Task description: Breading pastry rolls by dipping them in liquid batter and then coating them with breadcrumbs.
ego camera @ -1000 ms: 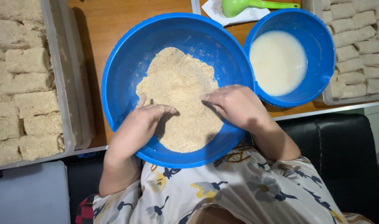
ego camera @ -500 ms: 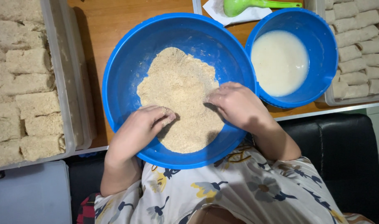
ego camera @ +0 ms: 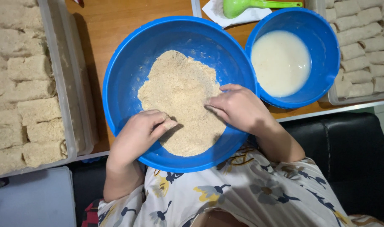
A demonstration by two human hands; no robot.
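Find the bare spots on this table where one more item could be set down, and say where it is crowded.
Bare wooden table shows between the coated-piece tray and the big blue bowl. Elsewhere it is crowded: small bowl, right tray, green spoon.

glossy blue plastic bowl (ego camera: 129, 63) holds rough, matt breadcrumbs (ego camera: 179, 92) on smooth wooden table (ego camera: 112, 21)

Large bowl (ego camera: 124, 71): bright blue
Crumbs (ego camera: 179, 92) in large bowl: pale tan
Small bowl (ego camera: 322, 38): bright blue
Liquid (ego camera: 280, 63) in small bowl: creamy white
Spoon (ego camera: 246, 6): light green
Table (ego camera: 116, 21): orange-brown wood
Coated pieces (ego camera: 28, 96) in the tray beside the left hand: sandy beige
Shirt (ego camera: 242, 193): off-white, printed with grey, yellow and dark flowers
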